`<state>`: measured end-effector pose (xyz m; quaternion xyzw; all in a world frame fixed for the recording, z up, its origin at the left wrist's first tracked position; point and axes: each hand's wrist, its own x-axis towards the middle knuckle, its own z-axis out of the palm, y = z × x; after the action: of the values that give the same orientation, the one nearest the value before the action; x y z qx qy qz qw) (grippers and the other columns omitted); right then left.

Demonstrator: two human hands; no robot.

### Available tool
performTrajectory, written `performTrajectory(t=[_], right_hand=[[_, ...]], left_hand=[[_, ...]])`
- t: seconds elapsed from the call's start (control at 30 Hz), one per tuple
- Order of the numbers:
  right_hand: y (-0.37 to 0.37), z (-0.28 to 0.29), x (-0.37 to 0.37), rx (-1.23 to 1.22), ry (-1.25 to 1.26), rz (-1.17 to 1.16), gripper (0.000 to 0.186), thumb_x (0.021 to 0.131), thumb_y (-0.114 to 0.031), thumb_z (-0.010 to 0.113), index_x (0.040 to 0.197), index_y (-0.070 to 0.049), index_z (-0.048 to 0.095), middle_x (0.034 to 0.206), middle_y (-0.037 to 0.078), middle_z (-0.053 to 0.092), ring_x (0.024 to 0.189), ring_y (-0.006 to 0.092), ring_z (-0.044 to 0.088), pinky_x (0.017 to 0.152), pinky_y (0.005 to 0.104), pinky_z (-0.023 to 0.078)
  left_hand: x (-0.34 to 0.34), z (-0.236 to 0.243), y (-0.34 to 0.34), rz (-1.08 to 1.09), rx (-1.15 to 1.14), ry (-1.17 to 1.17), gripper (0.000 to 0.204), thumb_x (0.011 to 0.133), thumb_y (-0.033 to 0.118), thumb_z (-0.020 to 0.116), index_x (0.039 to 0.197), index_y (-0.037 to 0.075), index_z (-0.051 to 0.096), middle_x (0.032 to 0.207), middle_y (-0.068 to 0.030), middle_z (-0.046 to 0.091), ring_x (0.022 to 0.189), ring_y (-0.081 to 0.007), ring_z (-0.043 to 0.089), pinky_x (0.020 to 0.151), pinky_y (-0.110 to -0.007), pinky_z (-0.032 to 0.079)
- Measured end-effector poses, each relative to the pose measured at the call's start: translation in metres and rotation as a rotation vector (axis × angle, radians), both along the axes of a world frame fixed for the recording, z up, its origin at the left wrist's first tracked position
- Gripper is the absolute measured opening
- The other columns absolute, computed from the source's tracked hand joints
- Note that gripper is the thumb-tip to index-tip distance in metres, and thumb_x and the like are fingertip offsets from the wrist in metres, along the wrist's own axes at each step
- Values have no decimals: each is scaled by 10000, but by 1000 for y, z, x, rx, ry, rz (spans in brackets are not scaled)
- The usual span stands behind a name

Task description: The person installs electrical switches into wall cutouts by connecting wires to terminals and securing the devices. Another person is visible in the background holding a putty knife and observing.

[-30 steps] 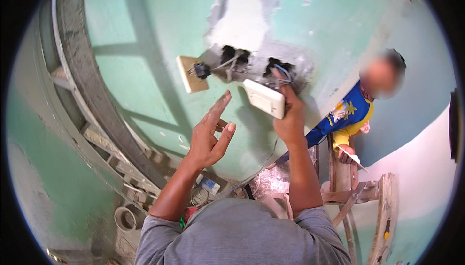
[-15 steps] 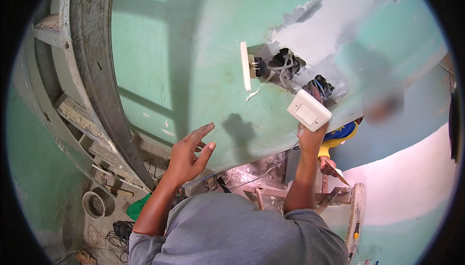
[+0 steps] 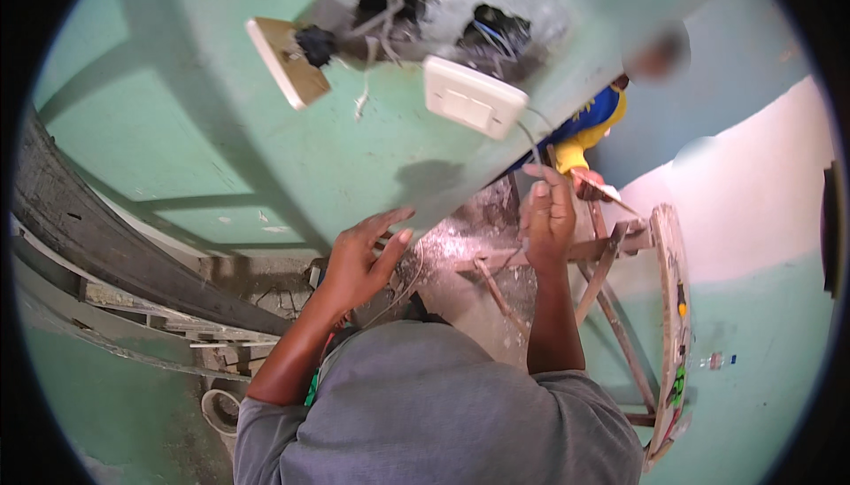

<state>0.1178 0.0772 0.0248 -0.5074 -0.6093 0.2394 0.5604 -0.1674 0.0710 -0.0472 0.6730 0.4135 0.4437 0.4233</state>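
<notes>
A white double switch plate [image 3: 474,98] hangs tilted in front of a ragged wall hole with wires [image 3: 496,33]. Left of it, a second white plate [image 3: 276,62], seen edge-on with its dark back part, dangles by wires from another hole [image 3: 390,2]. My right hand [image 3: 551,224] is raised below the switch plate and apart from it, index finger stretched up and the other fingers bent. A thin grey cable [image 3: 529,138] runs down to its fingertip; whether they touch is unclear. My left hand [image 3: 365,259] is held before the wall, empty, thumb and fingers apart.
A metal ladder [image 3: 115,237] leans at the left. To the right stands a wooden trestle [image 3: 668,308] with small tools on it. Beyond the wall corner a person in a blue and yellow shirt [image 3: 584,135] holds a flat tool. A bucket [image 3: 221,410] sits at lower left.
My right hand has come off the switch plate, which now hangs free. My left hand keeps its open pose. The view has turned, shifting the wall plates up and left.
</notes>
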Motion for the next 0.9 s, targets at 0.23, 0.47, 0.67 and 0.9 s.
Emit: performTrajectory(t=[0.23,0.47,0.67,0.9], right_hand=[[-39,-38,9,41,-211,172,200,1142,-157,568,1199,-5,684,693,30,590,577,107,552,560,287,438],[-64,-58,44,-45,-184,297,172,1128,-123,579,1199,-1,677,739,124,662,604,171,657,577,333,494],[-71,-65,68,-2,-202,383,168,1104,-83,589,1219,6,673,785,172,698,624,281,707,587,365,508],[-72,-83,86,-42,-246,513,180,1096,-87,588,1217,4,685,807,181,706,657,313,724,609,393,527]], left_hand=[[105,36,1,-156,-200,-606,435,1158,318,590,1412,-20,696,1490,-168,678,1259,-225,705,998,-367,575],[151,29,-24,-52,-221,-563,425,1167,308,577,1331,-64,699,1213,-152,785,1047,-143,711,927,-338,575],[176,29,-44,34,-218,-558,346,1179,252,549,1275,-46,698,919,-37,719,923,-107,670,890,-295,558],[184,22,-65,133,-238,-422,356,1189,262,521,1297,-31,692,899,-21,696,899,-96,659,867,-291,557]])
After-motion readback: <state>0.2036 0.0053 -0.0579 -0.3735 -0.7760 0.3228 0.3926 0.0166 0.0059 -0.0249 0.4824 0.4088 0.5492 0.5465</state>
